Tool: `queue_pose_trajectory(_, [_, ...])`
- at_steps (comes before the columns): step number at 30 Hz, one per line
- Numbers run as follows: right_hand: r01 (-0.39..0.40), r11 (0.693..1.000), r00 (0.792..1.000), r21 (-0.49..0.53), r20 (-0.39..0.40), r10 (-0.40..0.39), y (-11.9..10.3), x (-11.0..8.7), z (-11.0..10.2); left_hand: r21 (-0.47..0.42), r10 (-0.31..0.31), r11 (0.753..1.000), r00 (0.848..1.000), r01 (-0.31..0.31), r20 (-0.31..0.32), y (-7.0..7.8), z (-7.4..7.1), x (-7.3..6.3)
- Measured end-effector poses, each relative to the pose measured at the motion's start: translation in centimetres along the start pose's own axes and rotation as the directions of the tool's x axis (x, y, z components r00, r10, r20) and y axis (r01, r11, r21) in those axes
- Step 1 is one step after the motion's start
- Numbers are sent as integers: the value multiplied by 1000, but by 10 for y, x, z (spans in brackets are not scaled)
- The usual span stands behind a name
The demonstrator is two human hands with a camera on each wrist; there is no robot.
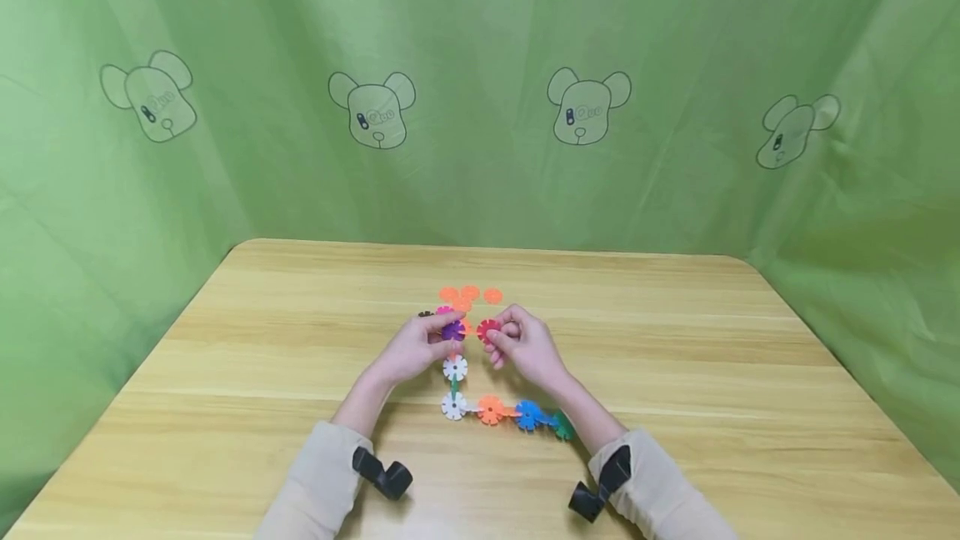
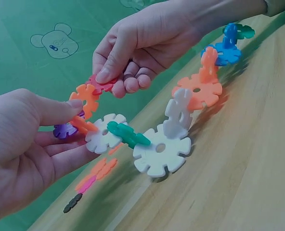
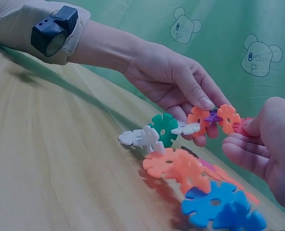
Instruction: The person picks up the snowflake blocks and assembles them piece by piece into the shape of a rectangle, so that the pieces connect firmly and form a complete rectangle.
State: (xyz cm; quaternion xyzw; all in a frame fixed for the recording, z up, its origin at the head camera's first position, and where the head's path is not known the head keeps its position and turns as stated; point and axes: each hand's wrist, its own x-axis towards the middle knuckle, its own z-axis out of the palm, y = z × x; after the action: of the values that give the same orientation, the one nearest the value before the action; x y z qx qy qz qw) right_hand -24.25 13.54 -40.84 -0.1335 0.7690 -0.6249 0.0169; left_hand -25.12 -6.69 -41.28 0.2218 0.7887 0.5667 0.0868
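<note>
A chain of notched plastic snowflake discs bends across the table. My left hand (image 1: 411, 348) pinches its upper end at the purple disc (image 1: 452, 330), thumb on one side and fingers on the other. My right hand (image 1: 527, 344) pinches a red disc (image 1: 488, 331) between thumb and fingers. In the left wrist view an orange disc (image 2: 86, 100) stands on edge between the purple and red ones, meeting the red disc's rim. Below the left hand follow a white disc (image 1: 455, 368), a green disc (image 2: 128, 134), another white disc (image 1: 453, 406), then orange (image 1: 491, 410) and blue (image 1: 528, 415) discs.
Beyond the hands, several loose orange discs (image 1: 470, 292) lie flat on the wooden table (image 1: 675, 332). A pink disc (image 2: 87, 184) and a black disc (image 2: 72, 203) lie near them. A green curtain (image 1: 480, 190) surrounds the table's far side.
</note>
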Motion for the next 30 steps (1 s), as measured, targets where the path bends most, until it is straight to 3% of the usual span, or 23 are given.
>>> queue_pose_trajectory(7, [5,1000,1000,20,8,-5,-1,-1,0,32,-2,999,1000,1,22,1,2,1])
queue_pose_trajectory(16, [-44,999,998,-13,41,44,0,2,-1,-1,-15,1000,999,15,42,2,-1,1])
queue_pose_trajectory(24, [-78,997,992,-31,96,80,-1,3,-3,96,14,995,997,-22,78,3,-1,0])
queue_pose_trajectory(30, [-100,995,983,-15,154,101,0,2,-5,37,3,999,995,-7,101,3,4,0])
